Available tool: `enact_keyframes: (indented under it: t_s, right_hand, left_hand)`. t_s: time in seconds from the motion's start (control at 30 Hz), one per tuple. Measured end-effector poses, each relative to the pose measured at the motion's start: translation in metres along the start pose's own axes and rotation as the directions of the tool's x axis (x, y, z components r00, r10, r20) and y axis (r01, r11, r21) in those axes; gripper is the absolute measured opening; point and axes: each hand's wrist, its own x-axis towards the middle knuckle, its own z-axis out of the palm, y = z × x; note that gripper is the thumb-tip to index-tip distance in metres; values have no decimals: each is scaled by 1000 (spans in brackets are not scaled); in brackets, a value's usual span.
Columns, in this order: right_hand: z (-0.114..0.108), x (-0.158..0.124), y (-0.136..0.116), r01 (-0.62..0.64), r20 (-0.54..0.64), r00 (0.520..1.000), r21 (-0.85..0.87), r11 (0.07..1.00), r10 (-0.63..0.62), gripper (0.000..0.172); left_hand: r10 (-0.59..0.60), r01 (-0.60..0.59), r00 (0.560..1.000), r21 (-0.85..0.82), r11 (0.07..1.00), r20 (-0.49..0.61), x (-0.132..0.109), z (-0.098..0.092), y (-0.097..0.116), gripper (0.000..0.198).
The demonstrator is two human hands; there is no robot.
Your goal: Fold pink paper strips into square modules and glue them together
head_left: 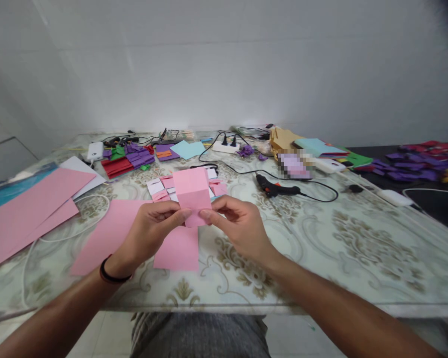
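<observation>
Pinching a creased pink paper rectangle (pixel 191 186) near its 7 o'clock edge with left hand (pixel 154 229), thumb over fingers; pinching it near 5 o'clock with right hand (pixel 243 227), same grip. Held up over pale floral-patterned tabletop (pixel 309 238), bent along a crosswise crease. Clock from rectangle: at 6 o'clock, flat pink paper sheet (pixel 177 253); at 8, larger pink paper sheet (pixel 110 221), partly hidden by left hand; from 10 to 2, small pink-and-white folded paper pieces (pixel 157 189), just behind; at 3, black glue gun (pixel 274 189), well apart; at 1, white plastic power strip (pixel 220 147).
</observation>
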Motion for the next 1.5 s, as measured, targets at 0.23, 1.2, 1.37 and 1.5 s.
enact_keyframes:
  t_s: [0.23,1.2,1.37,1.5]
  right_hand:
    - [0,0,-1,-29,-9,1000,-22,999,29,29]
    - [-10,15,7,49,-38,998,90,995,-46,20]
    - [-16,20,14,24,-101,995,170,985,-6,10]
    - [-18,20,16,77,-128,990,180,981,-54,10]
  left_hand:
    - [57,-55,998,66,996,-39,-2,2,-2,29]
    - [-24,24,999,-1,1000,-41,2,1,-2,24]
    - [-68,65,996,-51,997,-51,4,2,-6,21]
    - [-85,81,995,-72,994,-52,8,6,-4,19]
